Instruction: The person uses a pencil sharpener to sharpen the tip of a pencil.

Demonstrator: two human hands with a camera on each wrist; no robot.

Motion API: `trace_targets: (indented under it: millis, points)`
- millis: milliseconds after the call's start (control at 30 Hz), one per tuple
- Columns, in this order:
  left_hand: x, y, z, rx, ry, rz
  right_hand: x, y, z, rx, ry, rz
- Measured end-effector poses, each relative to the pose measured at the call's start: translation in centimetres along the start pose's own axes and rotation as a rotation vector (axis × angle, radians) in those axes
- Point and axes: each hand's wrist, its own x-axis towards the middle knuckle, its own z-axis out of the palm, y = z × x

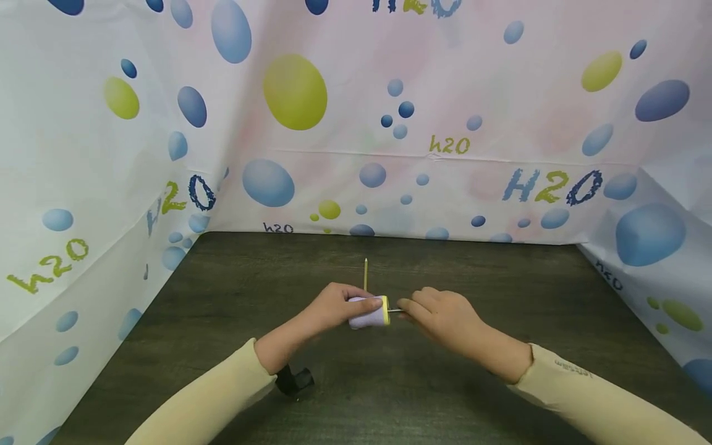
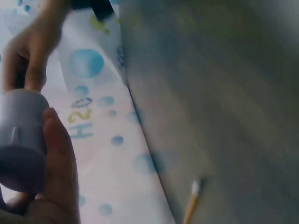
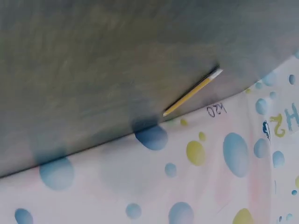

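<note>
My left hand (image 1: 337,306) grips a small lavender cylinder (image 1: 366,319) with a yellow rim at its right end, fingers behind and thumb along the front. From that rim sticks a thin grey rod (image 1: 395,310), and my right hand (image 1: 442,315) pinches its outer end. In the left wrist view the cylinder (image 2: 21,126) is large at the left edge, the right hand (image 2: 32,56) right at its far end. Just beyond the left hand a yellow pencil (image 1: 366,272) lies on the dark table; the right wrist view shows this pencil (image 3: 194,92) whole, with no hand in sight.
The dark wood-grain table (image 1: 356,395) spreads under both arms. A white sheet (image 1: 356,123) printed with blue and green bubbles hangs behind it and along both sides. A black wrist mount (image 1: 295,380) shows beneath the left forearm.
</note>
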Motion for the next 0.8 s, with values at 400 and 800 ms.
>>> trace_targets:
  millis: [400,800]
  points:
    - [-1.3,-0.7,0.6,0.65,0.243,0.837,1.3,-0.3,-1.9,1.216,-0.705,0.982]
    - [-1.2,-0.1,0.0,0.241,0.089,0.237,0.6,-0.9,-1.2,0.379,-0.413,0.365]
